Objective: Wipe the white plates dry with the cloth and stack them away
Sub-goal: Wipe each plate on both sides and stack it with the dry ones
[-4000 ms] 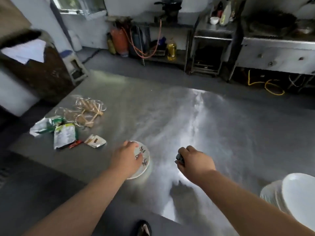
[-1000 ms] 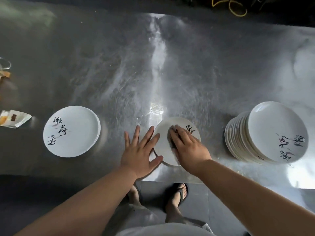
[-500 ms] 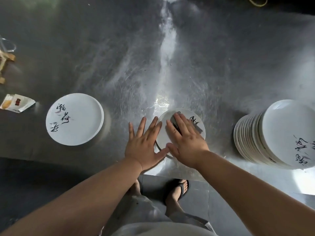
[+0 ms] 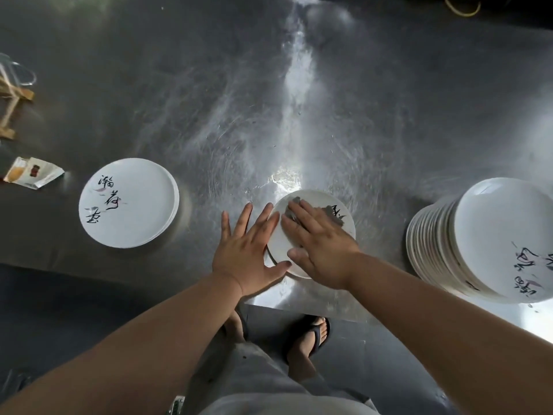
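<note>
A white plate (image 4: 281, 241) with black brush lettering lies on the steel table (image 4: 269, 115) near its front edge. My right hand (image 4: 320, 244) lies flat on it and presses a grey cloth (image 4: 333, 212) against its face; the cloth shows past my fingers. My left hand (image 4: 245, 250) rests flat beside the plate with straight, spread fingers, its fingertips and thumb touching the left rim. To the left sits a low stack of white plates (image 4: 128, 202). At the right stands a tall, leaning stack of white plates (image 4: 490, 241).
A small printed packet (image 4: 33, 172) lies at the table's left edge, with wooden sticks in clear wrapping (image 4: 12, 94) behind it. The table's front edge runs just below my hands. My sandalled feet (image 4: 311, 336) stand on the dark floor beneath.
My right hand has slid the cloth a little across the plate's face. My left hand keeps steadying the rim. Four seconds ago my left hand was setting a plate down at the left.
</note>
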